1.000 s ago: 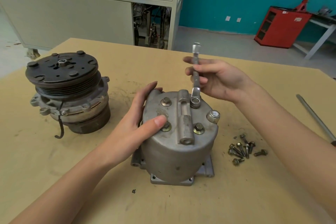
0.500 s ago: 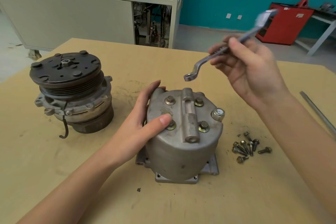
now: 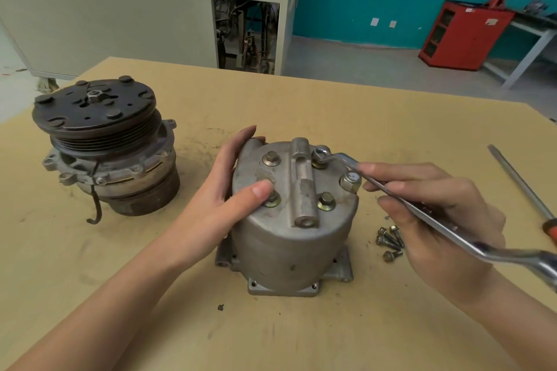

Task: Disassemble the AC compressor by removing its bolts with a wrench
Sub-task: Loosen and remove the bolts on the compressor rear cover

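Tan board covers the bench [image 3: 301, 337] under your hands, with a teal wall and a red cabinet [image 3: 464, 33] behind. Your left hand [image 3: 217, 205] grips the compressor housing [image 3: 289, 250], fingers wrapped round its far side and thumb pressed on top, its tip just beside a bolt [image 3: 272, 200]. Your right hand [image 3: 437, 214] clasps the wrench [image 3: 434, 220], fingers curled over the shaft; past your fingertips its ring end sits on the far-right bolt [image 3: 320, 156]. Loose bolts [image 3: 390, 239] lie just below those fingers. A pulley half [image 3: 102, 144] stands well left of your left hand, and a screwdriver [image 3: 524, 187] lies beyond your right knuckles.
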`<state>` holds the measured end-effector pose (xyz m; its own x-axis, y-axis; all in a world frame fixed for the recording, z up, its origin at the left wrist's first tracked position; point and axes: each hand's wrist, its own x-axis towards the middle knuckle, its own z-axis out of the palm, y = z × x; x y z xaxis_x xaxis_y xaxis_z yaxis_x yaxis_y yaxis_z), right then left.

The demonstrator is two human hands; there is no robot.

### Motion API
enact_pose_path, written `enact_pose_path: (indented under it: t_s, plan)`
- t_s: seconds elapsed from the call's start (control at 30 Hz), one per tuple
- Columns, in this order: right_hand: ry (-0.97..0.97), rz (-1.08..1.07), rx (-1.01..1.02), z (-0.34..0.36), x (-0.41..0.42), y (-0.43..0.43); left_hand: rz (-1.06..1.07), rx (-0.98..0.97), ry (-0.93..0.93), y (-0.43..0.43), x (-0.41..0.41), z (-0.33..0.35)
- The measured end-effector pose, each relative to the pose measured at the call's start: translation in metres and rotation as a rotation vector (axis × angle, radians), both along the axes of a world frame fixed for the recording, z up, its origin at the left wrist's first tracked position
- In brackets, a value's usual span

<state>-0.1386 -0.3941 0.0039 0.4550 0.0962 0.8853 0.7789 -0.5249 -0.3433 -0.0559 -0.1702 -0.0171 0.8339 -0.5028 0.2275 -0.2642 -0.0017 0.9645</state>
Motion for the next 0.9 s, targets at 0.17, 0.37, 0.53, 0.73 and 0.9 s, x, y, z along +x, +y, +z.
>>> enact_pose_path:
  t_s: [0.17,0.37,0.53,0.73,0.9]
  plan:
    - [0.074,0.114,0.074,-0.005,0.005,-0.004,0.002,-0.01,-0.003,-0.001,0.001,-0.001]
    - [0.556,0.314,0.754,0.003,0.035,-0.012,0.011,-0.015,-0.006,-0.001,0.0,-0.002]
    - [1.004,0.48,0.983,0.02,0.075,-0.021,0.009,0.001,-0.017,0.0,0.0,-0.002]
    - [0.845,0.438,1.034,0.014,0.078,-0.005,-0.001,0.023,-0.026,0.001,0.001,-0.001]
    - [0.502,0.266,0.846,0.006,0.05,0.003,-0.008,0.002,-0.025,0.0,0.002,-0.002]
